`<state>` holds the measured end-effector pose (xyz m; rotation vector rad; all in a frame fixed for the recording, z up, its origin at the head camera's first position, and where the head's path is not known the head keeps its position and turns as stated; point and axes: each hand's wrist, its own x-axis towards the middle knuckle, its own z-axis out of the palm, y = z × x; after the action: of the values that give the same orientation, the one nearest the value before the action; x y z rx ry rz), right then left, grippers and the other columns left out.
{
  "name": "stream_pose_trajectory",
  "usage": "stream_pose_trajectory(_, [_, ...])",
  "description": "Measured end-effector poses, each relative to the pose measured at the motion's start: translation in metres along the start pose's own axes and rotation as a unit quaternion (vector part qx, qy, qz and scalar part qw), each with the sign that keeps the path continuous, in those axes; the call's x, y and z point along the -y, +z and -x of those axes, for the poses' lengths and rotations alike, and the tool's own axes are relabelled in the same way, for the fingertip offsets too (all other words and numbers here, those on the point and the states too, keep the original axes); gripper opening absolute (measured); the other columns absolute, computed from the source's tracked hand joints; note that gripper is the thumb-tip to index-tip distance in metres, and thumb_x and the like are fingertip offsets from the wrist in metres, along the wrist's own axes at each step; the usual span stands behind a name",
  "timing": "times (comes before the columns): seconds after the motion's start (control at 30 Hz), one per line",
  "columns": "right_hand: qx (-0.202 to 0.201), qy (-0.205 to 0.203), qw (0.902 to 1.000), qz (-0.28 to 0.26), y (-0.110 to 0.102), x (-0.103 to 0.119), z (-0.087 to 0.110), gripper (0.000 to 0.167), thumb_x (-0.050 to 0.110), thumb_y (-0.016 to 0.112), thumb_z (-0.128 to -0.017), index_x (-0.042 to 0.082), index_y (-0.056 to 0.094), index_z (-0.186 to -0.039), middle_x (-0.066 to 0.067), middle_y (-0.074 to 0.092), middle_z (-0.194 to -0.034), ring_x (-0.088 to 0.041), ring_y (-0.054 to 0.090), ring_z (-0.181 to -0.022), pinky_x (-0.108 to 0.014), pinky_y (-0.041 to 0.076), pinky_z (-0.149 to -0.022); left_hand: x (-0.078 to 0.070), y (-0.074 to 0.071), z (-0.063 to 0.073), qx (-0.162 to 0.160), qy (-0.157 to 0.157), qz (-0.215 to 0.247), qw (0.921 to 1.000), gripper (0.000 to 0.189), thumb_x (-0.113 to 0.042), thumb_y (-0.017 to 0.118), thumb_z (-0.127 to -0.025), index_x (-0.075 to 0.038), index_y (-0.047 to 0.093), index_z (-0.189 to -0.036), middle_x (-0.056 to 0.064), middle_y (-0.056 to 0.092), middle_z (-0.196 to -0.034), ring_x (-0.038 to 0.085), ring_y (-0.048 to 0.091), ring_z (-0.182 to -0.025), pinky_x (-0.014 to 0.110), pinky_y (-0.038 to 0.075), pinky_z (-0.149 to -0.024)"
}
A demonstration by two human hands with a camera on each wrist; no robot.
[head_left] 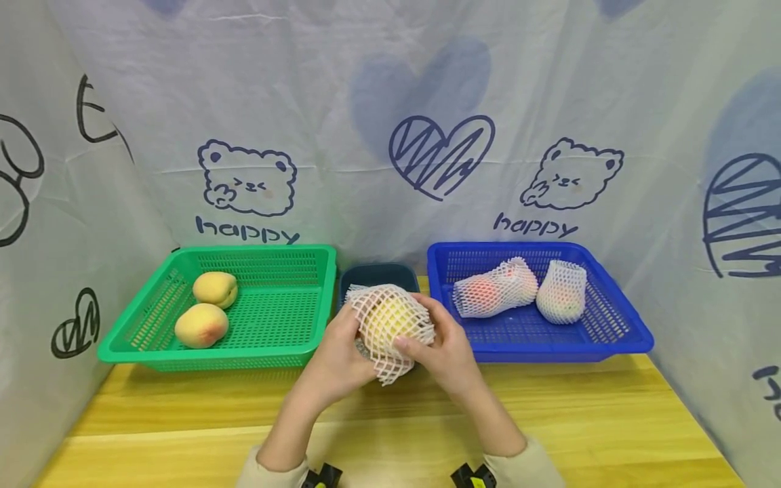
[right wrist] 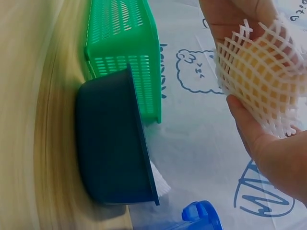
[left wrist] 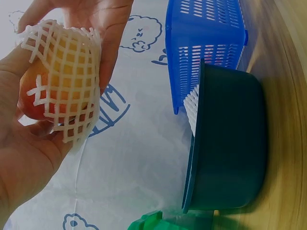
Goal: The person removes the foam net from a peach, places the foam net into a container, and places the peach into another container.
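Note:
Both hands hold a yellow-and-red peach in a white foam net above the table's middle, in front of the dark teal bin. The left hand grips the fruit and net from the left. From the other side, the right hand grips the netted fruit, its thumb pressed on the mesh. In the left wrist view the net covers most of the peach, and a red part shows bare beside the left hand. Some fingertips are hidden behind the fruit and net.
At left stands a green basket with two bare peaches. A blue basket at right holds fruit in white foam nets. White foam netting shows over the teal bin's rim. A printed cloth hangs behind the wooden table.

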<state>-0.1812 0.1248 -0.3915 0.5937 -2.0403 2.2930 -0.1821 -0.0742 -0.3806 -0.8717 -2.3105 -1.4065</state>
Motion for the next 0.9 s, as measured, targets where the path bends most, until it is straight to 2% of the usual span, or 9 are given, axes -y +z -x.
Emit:
stream_pose_trajectory(0.27, [-0.019, -0.007, 0.9996, -0.017, -0.004, 0.004, -0.001, 0.068, 0.012, 0.085, -0.087, -0.005, 0.053, -0.144, -0.014, 0.058, -0.137, -0.018, 0.063, -0.116, -0.028, 0.056, -0.095, 0.0, -0.004, -0.002, -0.01, -0.002, -0.004, 0.9999, 0.074, -0.007, 0.097, -0.07, -0.011, 0.06, -0.135, 0.006, 0.056, -0.134, 0.021, 0.057, -0.122, 0.042, 0.054, -0.101])
stream_pose_trajectory(0.37, [-0.045, -0.002, 0.9989, -0.014, -0.005, 0.005, 0.0, 0.061, 0.006, 0.085, -0.086, -0.005, 0.058, -0.139, -0.01, 0.063, -0.129, -0.017, 0.065, -0.11, -0.027, 0.057, -0.092, 0.002, -0.005, -0.002, -0.017, 0.001, -0.005, 0.9998, 0.074, -0.006, 0.097, -0.069, -0.012, 0.061, -0.134, 0.005, 0.056, -0.135, 0.021, 0.056, -0.125, 0.044, 0.046, -0.111])
stream_pose_trajectory(0.53, [-0.111, 0.012, 0.9937, 0.011, -0.004, 0.008, 0.0, 0.045, -0.004, 0.084, -0.084, -0.006, 0.067, -0.126, -0.008, 0.07, -0.111, -0.016, 0.068, -0.099, -0.026, 0.059, -0.083, 0.005, -0.008, -0.001, -0.03, 0.006, -0.024, 0.9993, 0.076, -0.004, 0.096, -0.068, -0.011, 0.06, -0.135, 0.006, 0.056, -0.135, 0.022, 0.056, -0.123, 0.044, 0.049, -0.106])
stream_pose_trajectory(0.6, [-0.133, 0.003, 0.991, 0.011, -0.004, 0.007, -0.001, 0.038, -0.008, 0.082, -0.083, -0.009, 0.069, -0.119, -0.007, 0.072, -0.103, -0.014, 0.069, -0.093, -0.024, 0.06, -0.078, 0.006, -0.009, -0.001, -0.027, 0.0, -0.027, 0.9993, 0.077, 0.001, 0.093, -0.068, -0.01, 0.059, -0.136, 0.007, 0.055, -0.136, 0.023, 0.057, -0.121, 0.045, 0.053, -0.098])
stream_pose_trajectory(0.7, [-0.162, -0.02, 0.9866, -0.005, -0.004, 0.006, -0.003, 0.029, -0.014, 0.08, -0.082, -0.011, 0.07, -0.109, -0.003, 0.072, -0.094, -0.011, 0.068, -0.084, -0.022, 0.059, -0.072, 0.006, -0.012, 0.0, -0.022, -0.015, -0.024, 0.9994, 0.082, 0.005, 0.092, -0.067, -0.01, 0.056, -0.14, 0.008, 0.053, -0.14, 0.026, 0.056, -0.123, 0.047, 0.055, -0.097])
stream_pose_trajectory(0.9, [-0.202, -0.051, 0.9773, -0.039, -0.011, 0.004, -0.006, 0.026, -0.019, 0.076, -0.081, -0.002, 0.072, -0.1, 0.0, 0.072, -0.092, -0.009, 0.068, -0.082, -0.02, 0.058, -0.071, 0.01, -0.018, 0.001, -0.036, -0.03, -0.011, 0.9988, 0.091, 0.002, 0.095, -0.069, -0.016, 0.053, -0.147, 0.007, 0.053, -0.143, 0.026, 0.056, -0.127, 0.048, 0.055, -0.098])
